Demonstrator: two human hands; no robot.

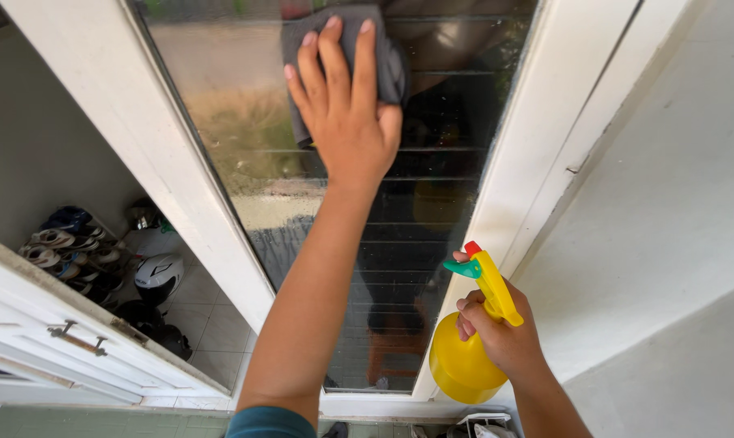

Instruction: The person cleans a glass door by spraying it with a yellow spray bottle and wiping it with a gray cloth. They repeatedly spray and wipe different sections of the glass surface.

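My left hand (344, 105) is raised and pressed flat on a grey cloth (389, 57) against the upper part of a glass pane (237, 97) in a white-framed door (115, 113). The fingers are spread over the cloth. My right hand (501, 328) hangs lower at the right, shut around the neck of a yellow spray bottle (460, 365) with a green trigger and red nozzle tip. The bottle sits in front of the door's right frame (529, 138), nozzle pointing up and left. The pane looks streaky and shows reflections.
A white wall (675, 203) runs along the right. Left of the door, an open doorway shows several shoes on a rack (66, 247), a white helmet (157, 277) and a dark helmet on a tiled floor. A second white door with a metal handle (76, 337) stands at the lower left.
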